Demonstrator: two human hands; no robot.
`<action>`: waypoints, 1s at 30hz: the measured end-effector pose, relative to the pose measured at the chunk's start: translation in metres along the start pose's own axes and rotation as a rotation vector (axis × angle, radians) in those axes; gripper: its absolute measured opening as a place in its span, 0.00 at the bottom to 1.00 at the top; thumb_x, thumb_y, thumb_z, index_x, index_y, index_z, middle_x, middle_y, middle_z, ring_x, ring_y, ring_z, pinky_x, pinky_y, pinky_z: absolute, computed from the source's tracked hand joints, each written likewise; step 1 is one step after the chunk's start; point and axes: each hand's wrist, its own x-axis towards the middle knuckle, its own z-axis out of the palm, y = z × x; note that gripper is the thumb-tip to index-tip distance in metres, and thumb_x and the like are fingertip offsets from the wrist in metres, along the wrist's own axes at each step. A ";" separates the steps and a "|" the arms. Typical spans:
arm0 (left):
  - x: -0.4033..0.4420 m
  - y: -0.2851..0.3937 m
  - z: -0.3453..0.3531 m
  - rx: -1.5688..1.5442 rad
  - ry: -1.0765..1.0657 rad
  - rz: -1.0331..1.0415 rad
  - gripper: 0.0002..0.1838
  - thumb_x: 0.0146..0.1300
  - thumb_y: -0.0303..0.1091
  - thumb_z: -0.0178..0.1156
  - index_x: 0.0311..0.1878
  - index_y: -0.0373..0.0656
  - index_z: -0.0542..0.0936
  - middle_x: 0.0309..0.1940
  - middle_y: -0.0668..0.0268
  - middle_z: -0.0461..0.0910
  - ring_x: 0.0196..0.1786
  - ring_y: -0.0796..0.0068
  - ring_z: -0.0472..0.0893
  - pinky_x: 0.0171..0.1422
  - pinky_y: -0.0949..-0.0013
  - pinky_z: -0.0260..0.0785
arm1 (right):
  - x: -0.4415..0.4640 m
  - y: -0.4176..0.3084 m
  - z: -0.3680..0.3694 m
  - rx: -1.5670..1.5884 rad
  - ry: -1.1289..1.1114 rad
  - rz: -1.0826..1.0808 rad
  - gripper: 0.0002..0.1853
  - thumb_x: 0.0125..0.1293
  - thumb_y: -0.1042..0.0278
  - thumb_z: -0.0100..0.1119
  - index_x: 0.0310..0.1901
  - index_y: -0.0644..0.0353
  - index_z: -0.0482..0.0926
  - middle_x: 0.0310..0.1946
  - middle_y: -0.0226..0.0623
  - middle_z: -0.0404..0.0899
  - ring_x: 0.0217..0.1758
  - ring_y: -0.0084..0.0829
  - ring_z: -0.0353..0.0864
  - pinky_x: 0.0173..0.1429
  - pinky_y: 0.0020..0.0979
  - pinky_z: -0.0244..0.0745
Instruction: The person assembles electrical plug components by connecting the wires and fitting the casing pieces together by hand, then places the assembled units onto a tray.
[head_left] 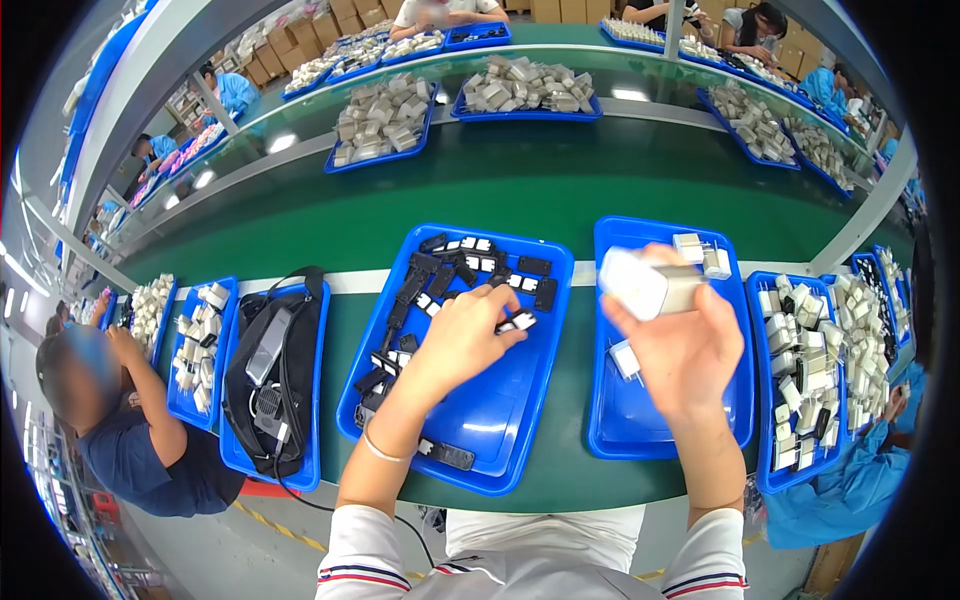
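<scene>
My left hand (pixel 465 335) is over a blue tray (pixel 480 420) of small black plastic pieces, some with white parts. Its fingers pinch a small black-and-white piece (pixel 517 322). My right hand (pixel 688 350) is raised above a second blue tray (pixel 675 435), palm up, with the fingers curled round a white plug charger (pixel 640 284) blurred by motion. Whether it is one charger or two together, I cannot tell. Under that hand, a few white chargers lie in the tray, one (pixel 625 359) near its left side and others (pixel 702 255) at the far end.
Left of the trays, a blue tray holds a black bag (pixel 265 370) with a grey device and cable. Trays piled with chargers stand at right (pixel 800 370) and on the far side (pixel 525 88) of the green bench (pixel 520 180). A co-worker (pixel 150 420) sits at left; others work around.
</scene>
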 end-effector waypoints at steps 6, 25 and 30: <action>-0.025 0.061 -0.009 -0.667 0.130 0.058 0.23 0.49 0.26 0.68 0.50 0.36 0.74 0.37 0.62 0.75 0.38 0.75 0.80 0.37 0.74 0.79 | 0.001 0.012 -0.005 0.281 -0.199 0.213 0.28 0.55 0.51 0.54 0.52 0.65 0.69 0.49 0.48 0.72 0.55 0.42 0.70 0.59 0.43 0.65; -0.031 0.056 -0.030 -0.925 0.164 0.320 0.34 0.43 0.21 0.71 0.57 0.39 0.70 0.58 0.58 0.68 0.55 0.69 0.73 0.49 0.70 0.73 | -0.008 -0.005 -0.002 0.187 -0.171 0.056 0.37 0.49 0.52 0.63 0.56 0.69 0.63 0.50 0.48 0.70 0.56 0.39 0.70 0.58 0.34 0.67; -0.031 0.051 -0.032 -0.929 0.434 0.473 0.34 0.42 0.18 0.70 0.56 0.38 0.68 0.58 0.53 0.68 0.61 0.62 0.69 0.56 0.64 0.69 | -0.013 -0.017 0.002 -0.296 -0.093 -0.337 0.41 0.44 0.54 0.66 0.57 0.68 0.61 0.53 0.52 0.69 0.58 0.40 0.69 0.62 0.36 0.65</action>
